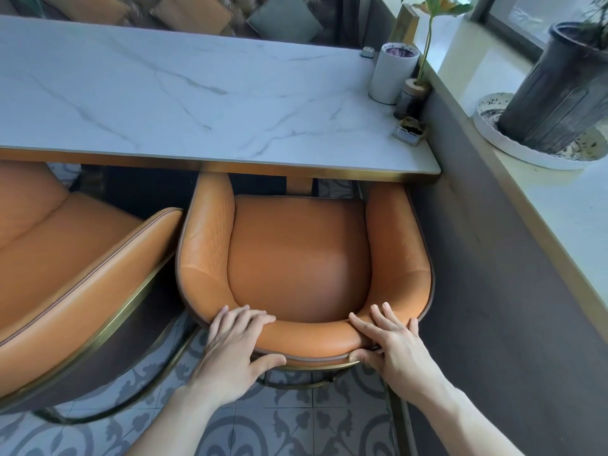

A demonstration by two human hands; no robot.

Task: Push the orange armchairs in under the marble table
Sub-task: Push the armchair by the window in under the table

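Backrest of the right armchair (297, 258) is clamped by the left hand (235, 352) and right hand (390, 345), fingers curled over its top, front tucked under the marble table (184, 93). Arms could be jammed against the table's edge; the second armchair (65, 258) sits angled, touching.

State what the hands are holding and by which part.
Both the left hand and right hand grip the right-hand orange armchair by its backrest's top edge.

Left armchair (65, 258) cut off by frame edge, right armchair (296, 258) front hidden under table (164, 93), cushions (197, 11) blurred
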